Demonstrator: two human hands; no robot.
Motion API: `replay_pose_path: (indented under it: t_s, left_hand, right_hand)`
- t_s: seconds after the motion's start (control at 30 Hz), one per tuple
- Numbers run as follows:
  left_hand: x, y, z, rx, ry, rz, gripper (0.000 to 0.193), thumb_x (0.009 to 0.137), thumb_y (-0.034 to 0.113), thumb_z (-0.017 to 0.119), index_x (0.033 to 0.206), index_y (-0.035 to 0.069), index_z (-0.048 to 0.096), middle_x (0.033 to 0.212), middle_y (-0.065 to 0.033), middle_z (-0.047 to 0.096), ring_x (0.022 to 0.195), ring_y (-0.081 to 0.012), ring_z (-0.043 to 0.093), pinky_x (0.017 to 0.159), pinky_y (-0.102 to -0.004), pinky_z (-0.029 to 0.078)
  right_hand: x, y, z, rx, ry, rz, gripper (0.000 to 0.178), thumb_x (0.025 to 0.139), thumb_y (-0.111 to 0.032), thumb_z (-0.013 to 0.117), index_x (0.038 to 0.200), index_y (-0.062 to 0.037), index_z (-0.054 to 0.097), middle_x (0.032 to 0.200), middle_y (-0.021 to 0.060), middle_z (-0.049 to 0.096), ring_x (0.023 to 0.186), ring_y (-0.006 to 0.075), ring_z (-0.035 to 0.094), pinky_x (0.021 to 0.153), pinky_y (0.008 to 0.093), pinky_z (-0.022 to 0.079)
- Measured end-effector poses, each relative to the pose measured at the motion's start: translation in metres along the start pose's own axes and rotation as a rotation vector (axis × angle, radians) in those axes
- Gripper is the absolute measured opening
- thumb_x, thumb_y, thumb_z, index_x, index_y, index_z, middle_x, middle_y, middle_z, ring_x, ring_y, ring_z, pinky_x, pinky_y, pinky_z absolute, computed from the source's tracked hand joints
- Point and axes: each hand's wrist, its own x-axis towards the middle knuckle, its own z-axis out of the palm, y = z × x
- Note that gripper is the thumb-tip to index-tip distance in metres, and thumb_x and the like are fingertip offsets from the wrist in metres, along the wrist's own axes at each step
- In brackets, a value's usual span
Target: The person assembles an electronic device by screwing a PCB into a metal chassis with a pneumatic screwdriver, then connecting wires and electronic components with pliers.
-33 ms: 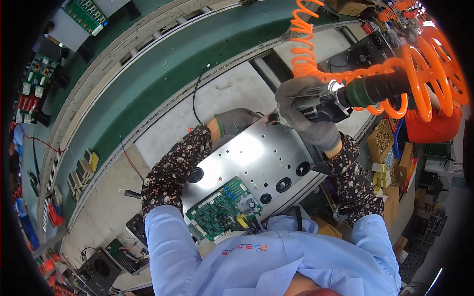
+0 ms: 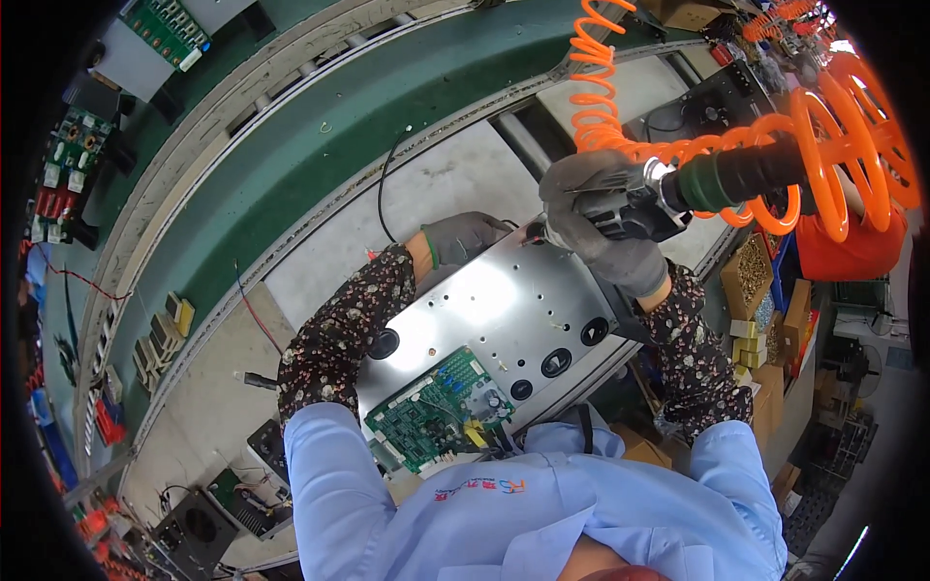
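The metal panel (image 2: 475, 300) lies in front of the person, set obliquely, its far corner between the two hands. The right hand (image 2: 599, 247), in a grey glove, is above the far right part of the panel; its fingers are closed around the body of a power tool (image 2: 635, 215). The tool's front end points left, toward the far corner of the panel; contact at that point cannot be determined. The rear of the tool, with a green and black sleeve (image 2: 715, 182), extends to the right, where an orange coiled hose (image 2: 596, 97) loops beside and behind it. The left hand (image 2: 459, 240), also gloved in grey, is positioned at the far left edge of the panel. Its fingertips are partly hidden, so whether they grip the edge cannot be told. A green circuit board (image 2: 436, 412) sits on the near left part of the panel. A black oval fitting (image 2: 556, 362) is located on the near right part, between two smaller round ones. A black cable (image 2: 383, 184) lies on the pale work surface (image 2: 446, 179), beyond the left forearm. An open box of small brass-coloured parts (image 2: 748, 276) stands at the right.
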Motion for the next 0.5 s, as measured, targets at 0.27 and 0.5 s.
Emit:
replay_pose_path:
  t_s: [0.27,0.5]
  left_hand:
    - [-0.007,0.007,0.009,-0.034,0.032,0.026,0.024,0.081,0.010,0.052,0.099,-0.007,0.055,0.090,-0.0100,0.060,0.073,-0.0103,0.059,0.065,-0.0220,0.049]
    - [-0.008,0.012,-0.003,0.680,0.139,0.264,0.021,0.085,0.013,0.050,0.100,0.002,0.058,0.083,-0.0112,0.062,0.070,-0.0153,0.057,0.066,-0.0261,0.044]
  right_hand:
    - [0.007,-0.004,-0.001,0.060,0.050,-0.175,0.020,0.070,0.006,0.054,0.088,-0.0012,0.050,0.072,0.0032,0.056,0.060,0.0063,0.053,0.054,0.0189,0.045]
    - [0.010,-0.006,0.001,0.027,0.007,-0.076,0.019,0.068,0.004,0.057,0.086,-0.0020,0.052,0.075,0.0026,0.056,0.060,0.0070,0.054,0.056,0.0186,0.046]
